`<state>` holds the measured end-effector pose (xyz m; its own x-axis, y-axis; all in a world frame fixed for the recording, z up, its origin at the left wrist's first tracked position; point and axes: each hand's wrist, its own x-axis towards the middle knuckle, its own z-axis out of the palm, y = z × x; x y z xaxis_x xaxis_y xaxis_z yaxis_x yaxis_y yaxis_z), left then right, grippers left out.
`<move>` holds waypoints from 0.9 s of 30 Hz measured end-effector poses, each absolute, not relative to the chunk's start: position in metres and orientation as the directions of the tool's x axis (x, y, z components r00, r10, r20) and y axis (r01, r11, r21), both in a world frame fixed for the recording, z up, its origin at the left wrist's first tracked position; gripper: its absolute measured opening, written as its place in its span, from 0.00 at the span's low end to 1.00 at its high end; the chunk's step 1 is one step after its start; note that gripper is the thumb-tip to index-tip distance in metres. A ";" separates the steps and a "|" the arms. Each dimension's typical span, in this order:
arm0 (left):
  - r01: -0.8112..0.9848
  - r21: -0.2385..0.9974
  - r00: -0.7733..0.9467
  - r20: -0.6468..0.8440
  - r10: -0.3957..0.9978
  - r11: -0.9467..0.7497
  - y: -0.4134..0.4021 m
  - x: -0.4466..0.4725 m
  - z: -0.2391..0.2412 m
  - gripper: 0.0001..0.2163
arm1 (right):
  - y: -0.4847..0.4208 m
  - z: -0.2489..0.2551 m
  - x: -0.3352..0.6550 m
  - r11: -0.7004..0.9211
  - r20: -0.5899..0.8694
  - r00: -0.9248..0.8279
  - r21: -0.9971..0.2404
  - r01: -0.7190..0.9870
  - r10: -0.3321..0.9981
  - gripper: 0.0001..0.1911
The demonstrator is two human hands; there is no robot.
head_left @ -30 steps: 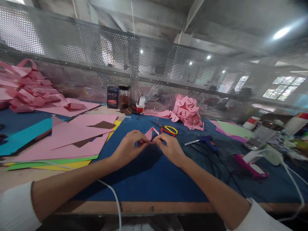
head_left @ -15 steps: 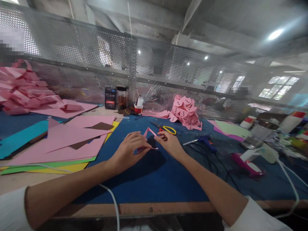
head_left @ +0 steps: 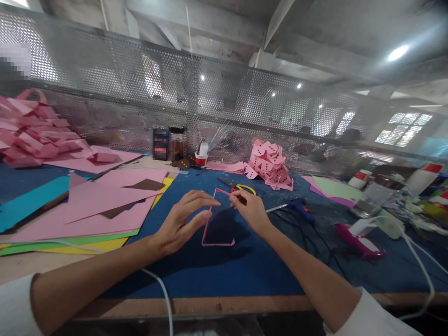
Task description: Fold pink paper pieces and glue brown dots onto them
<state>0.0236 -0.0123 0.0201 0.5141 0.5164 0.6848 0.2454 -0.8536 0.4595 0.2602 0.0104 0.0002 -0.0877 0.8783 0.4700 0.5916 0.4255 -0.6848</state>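
Mesh screen: Perforated metal backs the bench, 12 o'clock from the hands.
Blue mat: Spread across the work area, presumably to shield the bench.
Pink heap: Folded paper banks up at 10 o'clock, clear of the work spot.
Paper sheets: Layered flat at 9 o'clock.
Left hand: Fingers parted, loose about the strip's left side; contact is hard to judge from here.
Right hand: Pinches the strip's far right end, seemingly for control.
Dotted pile: Between 1 and 2 o'clock, behind the tools.
Glue gun: 3 o'clock, apparently kept handy.
Scissors: Just beyond the right hand.
Pink strip: Dial's centre, bent into an open-sided frame.
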 end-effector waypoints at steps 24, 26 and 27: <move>0.306 0.746 0.360 0.484 0.797 -0.591 -0.002 0.031 0.031 0.08 | -0.013 0.019 0.245 0.617 0.560 -0.265 -0.666 0.419 0.785 0.09; 0.311 0.769 0.365 0.446 0.817 -0.558 -0.004 0.032 0.030 0.07 | -0.014 0.018 0.244 0.622 0.562 -0.273 -0.658 0.424 0.781 0.09; 0.317 0.775 0.365 0.433 0.824 -0.547 -0.005 0.033 0.030 0.07 | -0.014 0.017 0.244 0.623 0.559 -0.281 -0.656 0.425 0.780 0.09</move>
